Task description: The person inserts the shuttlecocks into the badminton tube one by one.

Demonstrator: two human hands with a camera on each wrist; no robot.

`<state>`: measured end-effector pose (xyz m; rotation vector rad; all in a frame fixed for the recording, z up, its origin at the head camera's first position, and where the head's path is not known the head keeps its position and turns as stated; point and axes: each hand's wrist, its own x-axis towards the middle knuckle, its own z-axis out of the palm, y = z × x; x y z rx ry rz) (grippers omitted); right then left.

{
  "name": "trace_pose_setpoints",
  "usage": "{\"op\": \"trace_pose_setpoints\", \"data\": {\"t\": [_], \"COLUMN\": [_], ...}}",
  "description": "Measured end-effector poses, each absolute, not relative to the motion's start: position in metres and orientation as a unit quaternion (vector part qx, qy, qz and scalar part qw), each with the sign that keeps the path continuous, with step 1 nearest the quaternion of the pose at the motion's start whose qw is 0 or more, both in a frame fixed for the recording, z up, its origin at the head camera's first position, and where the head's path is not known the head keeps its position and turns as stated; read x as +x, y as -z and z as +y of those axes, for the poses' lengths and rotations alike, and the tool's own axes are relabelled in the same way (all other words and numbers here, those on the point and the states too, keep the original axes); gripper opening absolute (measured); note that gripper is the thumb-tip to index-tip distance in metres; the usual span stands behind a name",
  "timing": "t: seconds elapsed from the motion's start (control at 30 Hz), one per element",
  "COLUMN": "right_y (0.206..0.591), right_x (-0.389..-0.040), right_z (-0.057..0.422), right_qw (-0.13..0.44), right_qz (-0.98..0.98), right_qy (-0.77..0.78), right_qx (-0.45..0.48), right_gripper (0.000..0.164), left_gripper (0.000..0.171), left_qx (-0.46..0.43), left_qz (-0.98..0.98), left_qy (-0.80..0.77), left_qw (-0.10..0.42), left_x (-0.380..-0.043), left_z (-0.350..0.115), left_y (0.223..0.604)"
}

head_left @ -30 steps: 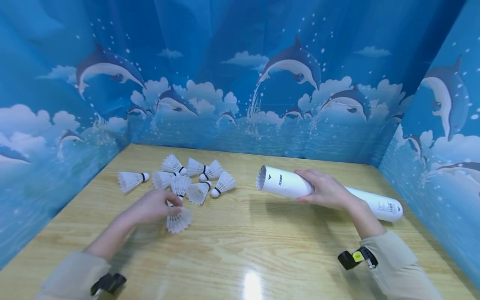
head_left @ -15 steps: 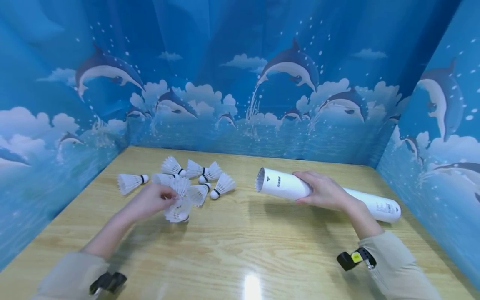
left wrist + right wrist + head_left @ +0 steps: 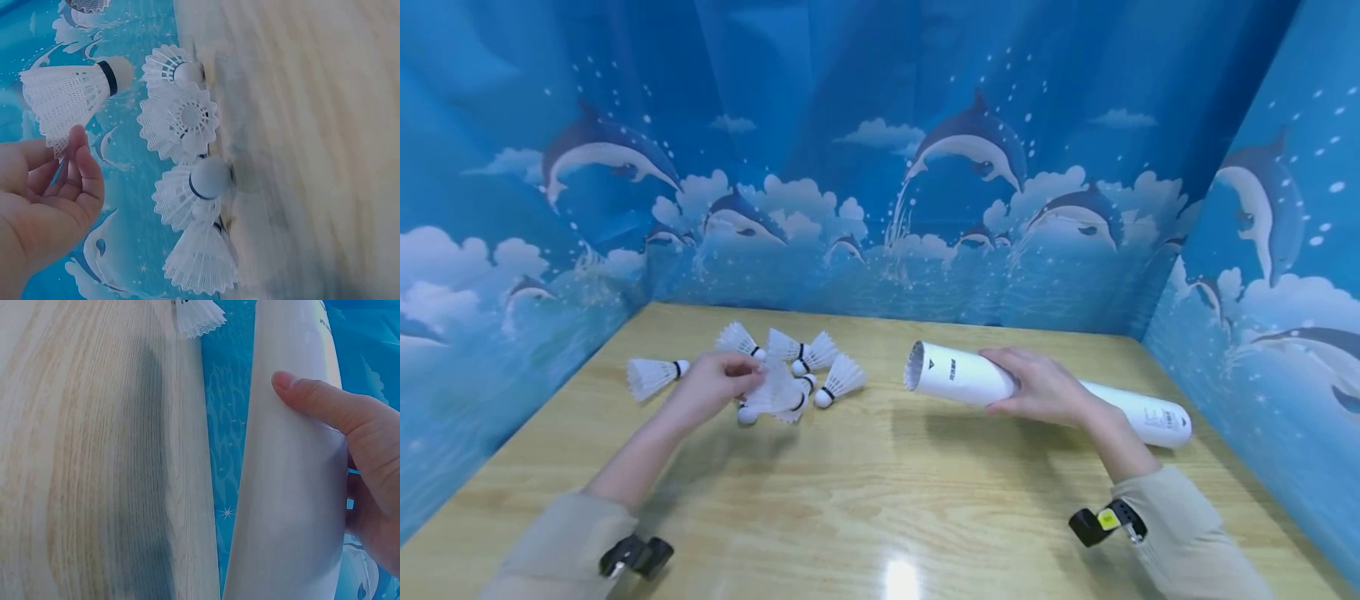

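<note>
My left hand pinches a white shuttlecock by the rim of its skirt, thumb against fingers. Its black-banded cork points away from the hand in the left wrist view. In the head view it overlaps the cluster of loose shuttlecocks behind it. My right hand grips a long white tube round its middle, thumb along the near side. The tube's mouth faces left, raised above the table, and a scalloped edge shows just inside it. How far the tube is filled is hidden.
One shuttlecock lies apart at the left, beyond the left forearm. The wooden table meets blue dolphin-print curtains at the back and sides.
My left hand has lifted the shuttlecock from the near side of the cluster, and its cork has swung round. The right hand and tube stay nearly still; the head view has shifted slightly.
</note>
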<state>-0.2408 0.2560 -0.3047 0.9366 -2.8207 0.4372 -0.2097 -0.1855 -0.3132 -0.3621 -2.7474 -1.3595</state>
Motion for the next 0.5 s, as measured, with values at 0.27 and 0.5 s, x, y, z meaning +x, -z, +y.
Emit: {"op": "trace_pose_setpoints", "data": {"t": [0.27, 0.5], "right_y": [0.304, 0.305], "right_x": [-0.241, -0.242], "right_z": [0.255, 0.251], "right_qw": [0.061, 0.06], "right_qz": [-0.939, -0.937], "right_qy": [-0.149, -0.15], "right_qx": [0.304, 0.31], "right_gripper": [0.08, 0.079], "left_gripper": [0.028, 0.025], "left_qx": [-0.112, -0.12], "left_qz": [-0.871, -0.852], "left_qy": [0.478, 0.509], "left_qw": [0.021, 0.017], "left_x": [-0.224, -0.232], "left_z": [-0.165, -0.145], "left_y": [0.311, 0.309]}}
